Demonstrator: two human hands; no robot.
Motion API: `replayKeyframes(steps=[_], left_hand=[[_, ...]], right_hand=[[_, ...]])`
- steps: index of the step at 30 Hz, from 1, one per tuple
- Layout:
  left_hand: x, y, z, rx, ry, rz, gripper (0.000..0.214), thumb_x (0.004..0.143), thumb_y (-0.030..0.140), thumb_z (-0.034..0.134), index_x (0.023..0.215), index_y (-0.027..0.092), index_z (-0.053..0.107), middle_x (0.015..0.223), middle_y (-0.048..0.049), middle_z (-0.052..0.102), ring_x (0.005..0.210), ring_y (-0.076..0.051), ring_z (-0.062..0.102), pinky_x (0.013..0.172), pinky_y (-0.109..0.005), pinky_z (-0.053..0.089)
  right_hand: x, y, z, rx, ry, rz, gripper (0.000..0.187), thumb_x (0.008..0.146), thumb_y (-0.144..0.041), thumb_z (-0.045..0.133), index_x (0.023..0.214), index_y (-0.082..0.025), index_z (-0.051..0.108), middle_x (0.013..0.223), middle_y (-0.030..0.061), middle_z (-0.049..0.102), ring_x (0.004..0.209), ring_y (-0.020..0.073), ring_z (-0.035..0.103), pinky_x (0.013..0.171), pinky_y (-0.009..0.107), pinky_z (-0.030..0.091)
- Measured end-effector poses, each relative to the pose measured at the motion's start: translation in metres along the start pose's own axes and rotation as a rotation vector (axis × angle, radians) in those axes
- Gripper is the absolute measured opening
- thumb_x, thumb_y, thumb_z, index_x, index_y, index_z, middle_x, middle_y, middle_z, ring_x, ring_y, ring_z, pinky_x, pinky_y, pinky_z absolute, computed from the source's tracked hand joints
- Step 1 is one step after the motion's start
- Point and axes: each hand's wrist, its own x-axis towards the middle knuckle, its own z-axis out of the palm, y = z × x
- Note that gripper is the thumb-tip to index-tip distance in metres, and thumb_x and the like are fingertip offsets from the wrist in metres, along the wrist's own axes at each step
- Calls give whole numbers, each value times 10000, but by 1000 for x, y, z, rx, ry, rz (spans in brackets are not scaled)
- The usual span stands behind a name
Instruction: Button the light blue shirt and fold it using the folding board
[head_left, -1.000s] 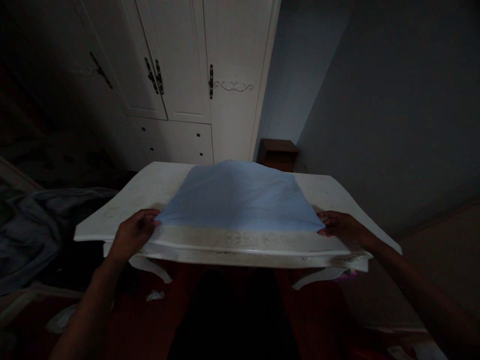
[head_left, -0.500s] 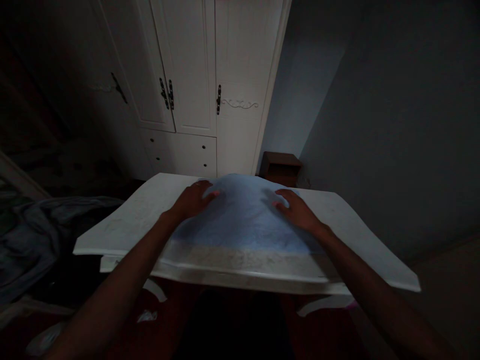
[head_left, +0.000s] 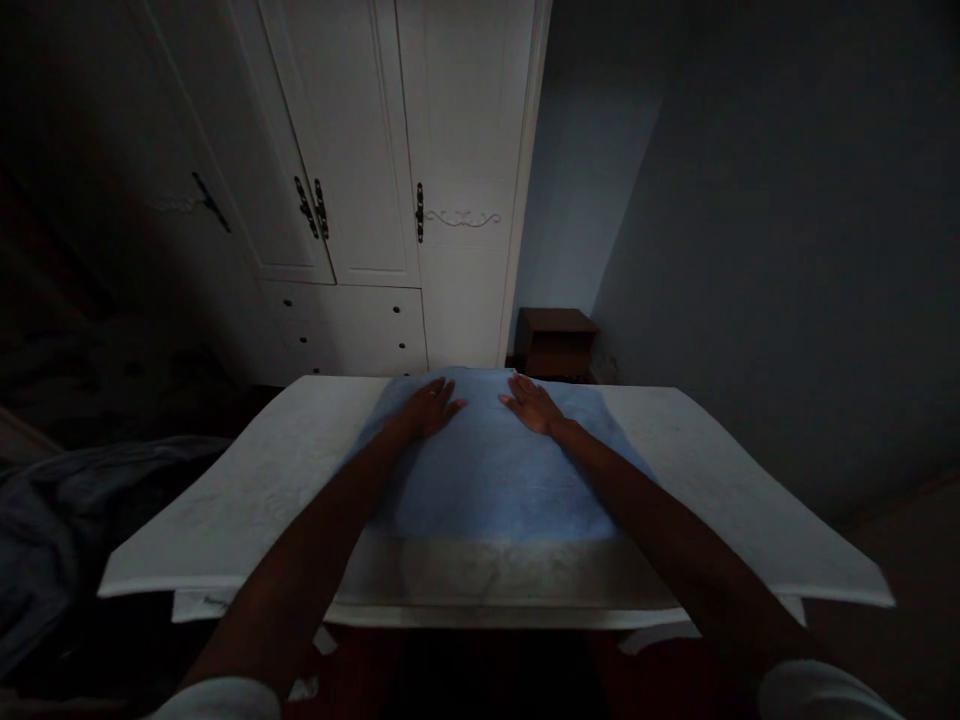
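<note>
A light blue cloth [head_left: 487, 480] lies spread over the middle of a white table [head_left: 255, 480], its far side reaching the back edge. Flat on the cloth's far left part rests my left hand [head_left: 430, 408], fingers stretched out and thumb apart. My right hand [head_left: 531, 403] lies on the far right part, also flat with fingers extended. Neither hand grips anything. Whether the cloth is a single piece or folded, I cannot tell.
Behind the table stands a white wardrobe [head_left: 465, 280] with dark handles and drawers. A brown nightstand [head_left: 559, 335] is at the back right by the wall. Dark fabric [head_left: 45, 530] is heaped at the left. The room is dim.
Both hands have moved inward, closer together, and now lie flat on the cloth. The cloth, bulging and rumpled before, looks flatter and smoother. The camera view has shifted a little.
</note>
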Motion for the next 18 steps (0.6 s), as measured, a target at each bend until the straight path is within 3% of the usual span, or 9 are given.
replayKeyframes(steps=[7,12,18], left_hand=[[-8,-36,-5,-29,29,86,800,951,620,151,1514,78,319,1600,-170,240,1488,-251,212,1189,-366,197],[-13,-58,-7,46,89,110,788,949,617,181,1483,77,391,1586,-184,278,1480,-277,230,1199,-382,161],[-9,-72,-1,-42,90,-5,801,940,617,159,1471,70,405,1576,-178,310,1477,-285,239,1198,-410,185]], right_hand=[[-8,39,-3,-70,36,114,726,1003,-587,153,1538,-111,271,1614,168,193,1497,280,163,1197,467,144],[-14,59,-10,-41,146,119,590,1039,-440,147,1447,-169,475,1541,97,405,1459,232,296,1196,389,200],[-22,75,-20,-47,182,189,560,1038,-392,191,1391,-132,539,1465,141,500,1382,248,433,1150,384,312]])
